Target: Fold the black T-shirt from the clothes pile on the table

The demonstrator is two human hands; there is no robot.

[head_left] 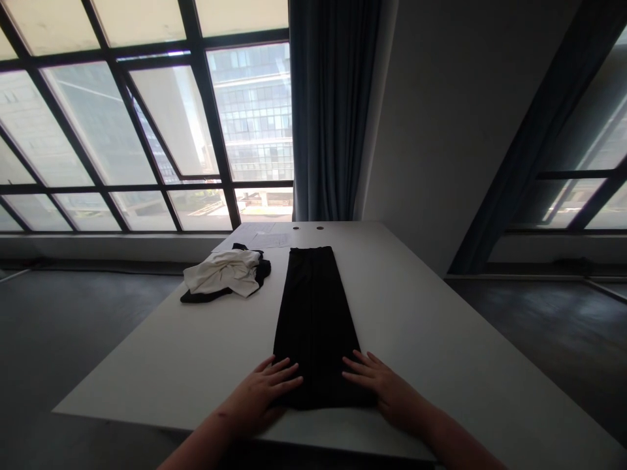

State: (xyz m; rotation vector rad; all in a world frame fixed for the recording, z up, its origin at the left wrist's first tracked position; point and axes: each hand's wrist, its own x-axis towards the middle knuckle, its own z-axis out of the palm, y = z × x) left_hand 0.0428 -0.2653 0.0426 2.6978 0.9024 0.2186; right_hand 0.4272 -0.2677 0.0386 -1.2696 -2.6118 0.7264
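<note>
A pair of black trousers (313,313), folded lengthwise into a long flat strip, lies on the white table (416,339). Its waistband end points away from me and the wider end is near the front edge. My left hand (267,388) rests on the near left corner of the cloth, fingers spread and flat. On the opposite corner, my right hand (379,385) lies palm down with its fingers stretched over the fabric. Neither hand grips anything.
A rumpled pile of white and black clothes (223,273) sits at the table's left side. Behind it lie sheets of paper (264,235). Two round holes are at the far end, before a dark blue curtain (333,111) and tall windows.
</note>
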